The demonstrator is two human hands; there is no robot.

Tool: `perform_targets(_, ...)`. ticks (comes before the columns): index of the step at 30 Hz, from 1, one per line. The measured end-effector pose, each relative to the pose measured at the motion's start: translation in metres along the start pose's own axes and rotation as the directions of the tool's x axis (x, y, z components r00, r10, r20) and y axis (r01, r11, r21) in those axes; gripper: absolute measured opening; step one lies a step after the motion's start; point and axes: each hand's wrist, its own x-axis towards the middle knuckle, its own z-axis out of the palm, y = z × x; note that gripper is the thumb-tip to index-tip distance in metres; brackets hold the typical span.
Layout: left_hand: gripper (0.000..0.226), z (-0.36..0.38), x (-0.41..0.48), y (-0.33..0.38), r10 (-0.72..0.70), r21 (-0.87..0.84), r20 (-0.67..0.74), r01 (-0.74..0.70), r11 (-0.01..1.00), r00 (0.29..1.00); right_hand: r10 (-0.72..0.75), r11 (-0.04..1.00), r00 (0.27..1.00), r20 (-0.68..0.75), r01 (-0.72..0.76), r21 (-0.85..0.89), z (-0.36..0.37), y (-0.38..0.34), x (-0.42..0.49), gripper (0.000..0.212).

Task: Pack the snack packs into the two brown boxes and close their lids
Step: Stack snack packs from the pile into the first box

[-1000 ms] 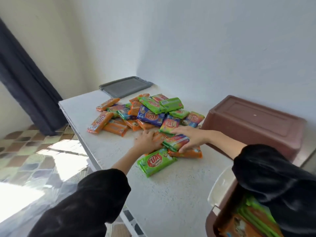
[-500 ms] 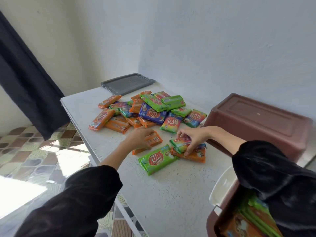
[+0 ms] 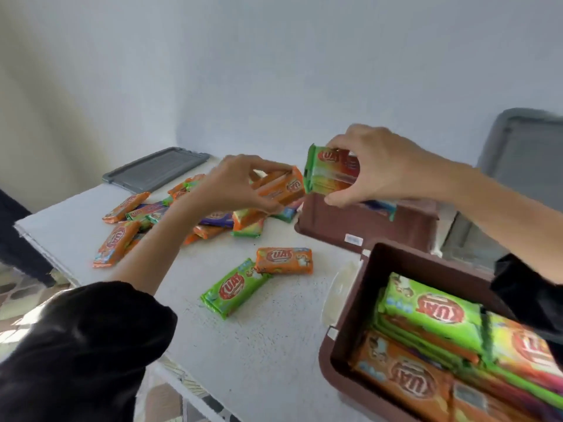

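My left hand (image 3: 231,185) holds an orange snack pack (image 3: 281,188) above the table. My right hand (image 3: 380,169) grips a stack of green and orange snack packs (image 3: 330,170), lifted beside it. A pile of loose snack packs (image 3: 170,214) lies on the white table (image 3: 259,345), with a green pack (image 3: 233,287) and an orange pack (image 3: 285,260) lying nearer. An open brown box (image 3: 362,287) at the lower right holds rows of packs. A second brown box (image 3: 350,226), lid on, stands behind it.
A grey lid (image 3: 158,169) lies at the table's far corner by the wall. Another grey lid (image 3: 524,141) leans at the far right. The table's left edge drops to a tiled floor (image 3: 18,293). A dark curtain (image 3: 12,236) hangs at the left.
Both hands have risen from the table, each holding packs picked from the near end of the pile. My view has swung right and down, showing the open box.
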Motion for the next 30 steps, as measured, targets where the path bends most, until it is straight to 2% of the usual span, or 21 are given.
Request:
perform_targets(2,0.064,-0.001,0.001,0.037,0.141,-0.041,0.089,-0.138,0.99,0.986,0.073,0.996,0.997,0.013,-0.072,-0.05,-0.022,0.006,-0.04,0.075)
perform_targets(4,0.061,0.01,0.001,0.067,0.262,-0.055,0.206,-0.256,0.965,0.943,0.143,0.986,0.988,0.059,-0.137,-0.095,-0.034,0.009,-0.079,0.08)
perform_targets(6,0.057,0.027,-0.001,0.094,0.364,-0.071,0.322,-0.36,0.93,0.874,0.205,0.976,0.97,0.131,-0.193,-0.1,-0.036,0.011,-0.115,0.081)
perform_targets(8,0.064,0.046,-0.003,0.116,0.446,-0.079,0.44,-0.461,0.884,0.78,0.26,0.965,0.944,0.203,-0.248,-0.083,-0.031,0.013,-0.149,0.078)
perform_targets(12,0.067,0.091,-0.014,0.145,0.534,-0.069,0.608,-0.631,0.772,0.587,0.346,0.938,0.887,0.307,-0.327,-0.111,-0.007,0.018,-0.2,0.069)
perform_targets(16,0.069,0.139,-0.031,0.157,0.543,0.012,0.691,-0.759,0.651,0.477,0.429,0.903,0.814,0.392,-0.396,-0.166,0.027,0.024,-0.232,0.064)
perform_targets(19,0.072,0.171,-0.038,0.158,0.499,0.093,0.747,-0.813,0.575,0.439,0.495,0.868,0.744,0.449,-0.439,-0.232,0.052,0.027,-0.246,0.069)
perform_targets(24,0.075,0.188,-0.042,0.155,0.456,0.189,0.778,-0.854,0.486,0.432,0.507,0.861,0.673,0.538,-0.382,-0.335,0.082,0.023,-0.244,0.06)
perform_targets(30,0.064,0.192,-0.047,0.156,0.445,0.25,0.771,-0.859,0.446,0.455,0.486,0.872,0.677,0.552,-0.337,-0.354,0.087,0.024,-0.242,0.067)
